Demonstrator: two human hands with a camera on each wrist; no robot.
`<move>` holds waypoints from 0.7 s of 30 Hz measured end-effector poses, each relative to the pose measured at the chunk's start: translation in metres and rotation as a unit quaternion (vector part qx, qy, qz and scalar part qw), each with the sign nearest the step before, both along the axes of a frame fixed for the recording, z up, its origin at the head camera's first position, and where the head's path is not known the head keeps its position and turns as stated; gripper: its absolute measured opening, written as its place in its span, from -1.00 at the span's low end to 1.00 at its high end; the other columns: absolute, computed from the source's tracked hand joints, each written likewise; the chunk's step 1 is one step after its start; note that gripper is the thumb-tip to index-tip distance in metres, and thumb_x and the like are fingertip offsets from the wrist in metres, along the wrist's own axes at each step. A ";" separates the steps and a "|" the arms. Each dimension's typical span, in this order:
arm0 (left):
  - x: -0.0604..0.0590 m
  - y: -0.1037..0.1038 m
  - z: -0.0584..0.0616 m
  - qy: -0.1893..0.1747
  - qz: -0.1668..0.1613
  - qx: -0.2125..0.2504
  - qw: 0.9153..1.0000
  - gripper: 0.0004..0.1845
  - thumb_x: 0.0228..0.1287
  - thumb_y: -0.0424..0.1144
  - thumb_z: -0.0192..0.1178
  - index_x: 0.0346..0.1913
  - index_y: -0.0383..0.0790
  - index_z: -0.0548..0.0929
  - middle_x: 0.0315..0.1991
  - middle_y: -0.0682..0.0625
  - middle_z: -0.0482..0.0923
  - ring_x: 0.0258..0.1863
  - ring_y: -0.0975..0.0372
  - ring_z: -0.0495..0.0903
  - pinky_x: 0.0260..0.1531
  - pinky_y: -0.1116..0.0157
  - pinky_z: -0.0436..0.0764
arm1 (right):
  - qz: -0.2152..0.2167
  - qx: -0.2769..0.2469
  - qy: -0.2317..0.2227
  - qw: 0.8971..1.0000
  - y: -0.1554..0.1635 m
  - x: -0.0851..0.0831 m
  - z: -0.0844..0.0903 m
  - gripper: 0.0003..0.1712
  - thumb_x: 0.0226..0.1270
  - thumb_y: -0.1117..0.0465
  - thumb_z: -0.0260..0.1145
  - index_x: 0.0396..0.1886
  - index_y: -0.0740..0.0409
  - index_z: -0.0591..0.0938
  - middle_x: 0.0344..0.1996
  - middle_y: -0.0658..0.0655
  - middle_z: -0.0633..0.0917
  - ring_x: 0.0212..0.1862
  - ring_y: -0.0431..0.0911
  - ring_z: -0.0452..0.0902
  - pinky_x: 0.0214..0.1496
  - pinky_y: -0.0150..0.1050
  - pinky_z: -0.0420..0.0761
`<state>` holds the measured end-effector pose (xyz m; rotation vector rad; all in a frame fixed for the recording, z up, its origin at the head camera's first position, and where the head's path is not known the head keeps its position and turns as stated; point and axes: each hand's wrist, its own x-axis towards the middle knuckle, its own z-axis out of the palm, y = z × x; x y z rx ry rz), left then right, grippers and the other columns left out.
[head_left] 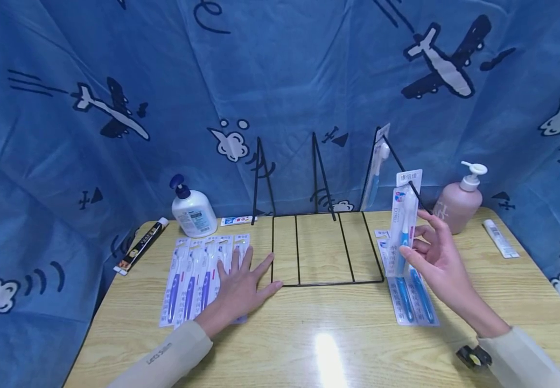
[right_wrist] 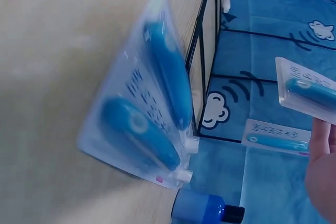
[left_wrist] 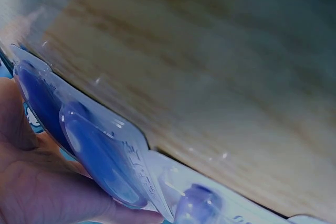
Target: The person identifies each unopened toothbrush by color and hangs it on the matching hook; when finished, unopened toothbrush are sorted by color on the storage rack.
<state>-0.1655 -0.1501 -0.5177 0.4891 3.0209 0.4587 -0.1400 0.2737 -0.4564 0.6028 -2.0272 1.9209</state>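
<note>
My right hand (head_left: 437, 258) pinches a packaged blue toothbrush (head_left: 401, 231) upright between thumb and fingers, at the right end of a black wire rack (head_left: 299, 250). The pack's top overlaps the rack's slanting right wire. Another packaged blue toothbrush (head_left: 374, 170) stands behind, at the same triangular wire frame. Below the held pack, two more blue toothbrush packs (right_wrist: 139, 98) lie on the table. My left hand (head_left: 241, 280) is spread flat, fingertips and thumb near the rack's front left corner. It partly hides a row of packaged purple toothbrushes (head_left: 188, 291); the left wrist view shows their handles close by.
A white pump bottle (head_left: 195, 215) and a black toothpaste tube (head_left: 141, 245) are at the left. One more toothpaste tube (head_left: 236, 220) lies behind the rack. To the right are a pink pump bottle (head_left: 458, 202) and a white tube (head_left: 501, 238). Blue curtain (head_left: 280, 81) surrounds the table.
</note>
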 end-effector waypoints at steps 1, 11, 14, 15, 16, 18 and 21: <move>0.000 0.000 0.000 0.000 0.000 0.001 1.000 -0.17 0.55 0.45 0.08 0.72 0.19 0.34 0.73 -0.37 -0.01 0.68 -0.41 -0.18 0.40 -0.63 -0.23 | -0.009 0.007 0.003 1.000 -0.003 -0.006 0.000 -0.09 0.51 0.71 0.16 0.73 0.11 0.19 0.08 0.09 0.64 -0.04 -0.22 0.73 0.01 -0.44 0.66; -0.001 0.001 0.000 -0.001 0.003 0.000 1.000 -0.18 0.55 0.44 0.09 0.72 0.20 0.33 0.73 -0.37 -0.01 0.68 -0.40 -0.19 0.40 -0.62 -0.25 | -0.055 0.020 0.021 0.998 -0.020 -0.068 0.003 -0.17 0.58 0.59 0.22 0.72 0.13 0.24 -0.02 0.13 0.60 -0.06 -0.22 0.71 -0.08 -0.46 0.65; -0.001 0.000 0.000 -0.001 0.002 -0.003 1.000 -0.18 0.55 0.45 0.07 0.72 0.20 0.33 0.73 -0.37 -0.01 0.68 -0.41 -0.19 0.40 -0.62 -0.23 | -0.057 0.014 0.024 0.998 -0.022 -0.080 0.002 -0.17 0.60 0.56 0.22 0.74 0.10 0.23 -0.05 0.14 0.58 -0.11 -0.21 0.69 -0.12 -0.44 0.62; -0.001 0.000 0.000 -0.001 0.002 -0.004 1.000 -0.17 0.55 0.45 0.07 0.72 0.20 0.33 0.73 -0.37 -0.01 0.68 -0.41 -0.19 0.40 -0.62 -0.23 | -0.059 0.013 0.025 0.998 -0.023 -0.084 0.001 -0.16 0.60 0.55 0.23 0.74 0.08 0.22 -0.05 0.14 0.57 -0.13 -0.20 0.68 -0.14 -0.44 0.61; -0.001 0.000 0.000 -0.002 0.001 -0.005 1.000 -0.17 0.55 0.46 0.06 0.72 0.20 0.33 0.73 -0.37 -0.01 0.68 -0.41 -0.19 0.40 -0.62 -0.22 | -0.060 0.012 0.026 0.998 -0.024 -0.087 0.001 -0.16 0.61 0.54 0.23 0.74 0.06 0.22 -0.06 0.14 0.57 -0.14 -0.20 0.68 -0.16 -0.44 0.59; -0.001 0.000 0.001 -0.002 0.001 -0.006 1.000 -0.17 0.55 0.46 0.06 0.73 0.20 0.33 0.73 -0.37 -0.01 0.68 -0.41 -0.19 0.41 -0.62 -0.22 | -0.061 0.009 0.025 0.998 -0.025 -0.094 0.001 -0.15 0.62 0.52 0.24 0.75 0.03 0.21 -0.04 0.14 0.57 -0.17 -0.18 0.66 -0.20 -0.43 0.56; 0.000 0.001 0.002 -0.004 0.003 -0.007 1.000 -0.17 0.55 0.45 0.06 0.73 0.20 0.33 0.73 -0.37 -0.01 0.68 -0.41 -0.18 0.41 -0.62 -0.22 | -0.064 0.012 0.021 0.998 -0.026 -0.103 0.001 -0.15 0.64 0.47 0.26 0.76 0.01 0.20 -0.01 0.13 0.57 -0.16 -0.19 0.65 -0.19 -0.43 0.54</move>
